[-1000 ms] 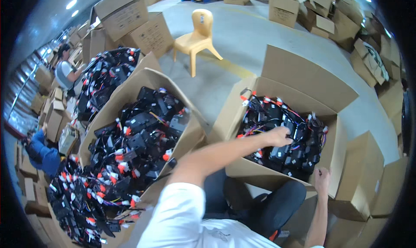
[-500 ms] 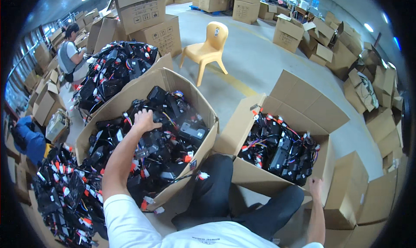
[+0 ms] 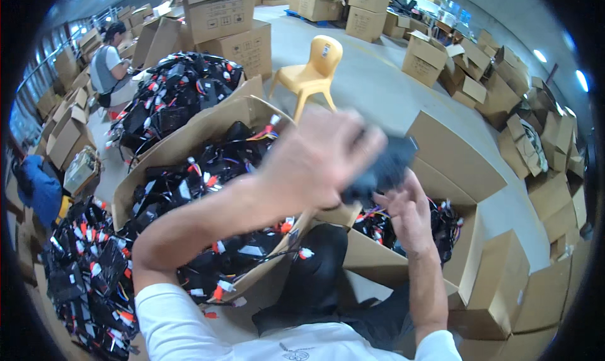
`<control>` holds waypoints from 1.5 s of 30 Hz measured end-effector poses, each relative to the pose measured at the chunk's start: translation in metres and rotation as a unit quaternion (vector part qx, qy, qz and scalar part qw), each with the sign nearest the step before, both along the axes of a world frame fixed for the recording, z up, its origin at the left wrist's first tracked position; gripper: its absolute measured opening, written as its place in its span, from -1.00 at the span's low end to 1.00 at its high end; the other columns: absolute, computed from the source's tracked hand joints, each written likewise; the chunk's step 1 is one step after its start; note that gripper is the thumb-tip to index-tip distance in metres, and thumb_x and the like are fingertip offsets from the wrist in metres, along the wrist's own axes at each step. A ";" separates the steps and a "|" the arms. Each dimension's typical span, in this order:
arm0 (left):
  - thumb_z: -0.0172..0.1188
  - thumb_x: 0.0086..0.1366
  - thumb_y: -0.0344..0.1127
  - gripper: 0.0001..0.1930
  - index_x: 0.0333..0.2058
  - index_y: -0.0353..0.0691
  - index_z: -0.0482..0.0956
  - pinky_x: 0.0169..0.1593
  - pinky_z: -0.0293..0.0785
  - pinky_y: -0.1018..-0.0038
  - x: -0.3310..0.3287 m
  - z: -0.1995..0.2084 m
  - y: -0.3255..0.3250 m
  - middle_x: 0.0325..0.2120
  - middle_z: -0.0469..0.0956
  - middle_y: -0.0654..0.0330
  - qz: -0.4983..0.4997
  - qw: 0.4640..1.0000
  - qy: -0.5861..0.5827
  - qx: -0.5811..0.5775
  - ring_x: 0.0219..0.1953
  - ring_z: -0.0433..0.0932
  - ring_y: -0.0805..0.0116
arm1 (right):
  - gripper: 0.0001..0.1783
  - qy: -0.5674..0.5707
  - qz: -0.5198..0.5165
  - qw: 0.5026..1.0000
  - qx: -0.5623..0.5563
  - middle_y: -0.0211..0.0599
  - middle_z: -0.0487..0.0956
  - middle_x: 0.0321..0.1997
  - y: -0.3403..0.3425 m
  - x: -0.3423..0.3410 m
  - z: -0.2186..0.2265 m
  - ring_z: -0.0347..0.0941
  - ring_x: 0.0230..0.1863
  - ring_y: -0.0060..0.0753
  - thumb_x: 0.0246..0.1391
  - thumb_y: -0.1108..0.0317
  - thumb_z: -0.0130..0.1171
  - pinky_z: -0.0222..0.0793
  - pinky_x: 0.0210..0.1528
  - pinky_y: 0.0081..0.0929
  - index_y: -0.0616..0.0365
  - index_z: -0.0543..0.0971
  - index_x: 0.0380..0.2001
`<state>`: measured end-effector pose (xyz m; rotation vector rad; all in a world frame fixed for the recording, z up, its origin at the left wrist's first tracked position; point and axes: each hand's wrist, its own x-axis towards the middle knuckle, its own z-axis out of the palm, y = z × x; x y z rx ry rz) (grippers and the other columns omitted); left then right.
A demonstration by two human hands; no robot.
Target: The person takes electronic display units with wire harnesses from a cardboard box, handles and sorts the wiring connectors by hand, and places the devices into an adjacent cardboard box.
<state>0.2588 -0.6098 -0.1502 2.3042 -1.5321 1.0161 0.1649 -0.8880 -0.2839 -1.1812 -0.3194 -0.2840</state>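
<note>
My left hand (image 3: 321,159) is raised between two cartons, closed on a black box-shaped device (image 3: 381,165) that is smeared by motion. Just below the device's right end is my right hand (image 3: 408,213), thumb and fingers apart; whether it touches the device I cannot tell. Under my left forearm stands a large carton (image 3: 145,162) heaped with black devices (image 3: 167,191) that trail wires with red and white connectors. In front of my right knee is a smaller open carton (image 3: 378,254), partly hidden by my hands, with similar black devices (image 3: 444,235) inside.
More black devices are piled at far left (image 3: 176,87) and near left (image 3: 88,279). A yellow plastic chair (image 3: 310,74) stands beyond the cartons. One person (image 3: 110,68) crouches at the far left. Stacked and opened boxes (image 3: 498,285) line the right side.
My left hand has lifted out of the large carton and swung right, now holding a black device. My right hand has come up from the smaller carton's right side toward that device.
</note>
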 end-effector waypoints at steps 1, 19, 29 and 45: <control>0.60 0.10 -0.18 -0.16 0.41 -0.19 0.63 0.32 0.53 -0.10 -0.015 -0.018 -0.009 0.18 0.58 -0.13 -0.006 0.999 -0.029 -0.014 0.27 0.60 -0.15 | -0.11 0.060 -0.030 0.998 0.015 -0.23 0.68 0.29 0.022 0.004 0.014 0.70 0.22 -0.40 0.44 0.00 0.57 0.69 0.39 -0.14 0.32 0.43 0.57; 0.56 0.30 -0.29 -0.56 0.13 -0.22 0.80 0.20 0.77 -0.03 0.227 -0.250 0.313 0.00 0.87 -0.15 0.520 0.795 0.308 -0.051 0.07 0.86 -0.22 | -0.44 0.105 -0.300 0.944 0.090 -0.31 0.78 0.25 -0.142 -0.203 -0.044 0.74 0.24 -0.27 0.61 -0.02 0.33 0.64 0.38 -0.17 0.12 0.60 0.41; 0.51 0.55 -0.41 -0.47 0.38 -0.43 0.57 0.23 0.75 0.37 0.097 0.014 0.137 0.11 0.78 0.10 -0.083 0.718 0.519 -0.457 0.06 0.80 0.35 | -0.25 0.123 -0.247 0.953 0.128 -0.20 0.75 0.22 -0.088 -0.135 -0.005 0.75 0.21 -0.26 0.41 -0.09 0.51 0.70 0.33 -0.14 0.21 0.55 0.38; 0.20 0.77 0.18 -0.41 0.49 -0.09 0.56 0.22 0.73 0.32 -0.055 -0.091 -0.128 0.19 0.70 0.23 -0.238 0.459 0.849 -0.110 0.15 0.73 0.41 | -0.28 -0.144 0.145 0.962 -0.179 0.37 -0.02 0.92 -0.094 -0.120 0.081 -0.15 0.94 0.30 -0.24 -0.02 0.98 -0.16 0.84 0.17 0.12 0.90 -0.04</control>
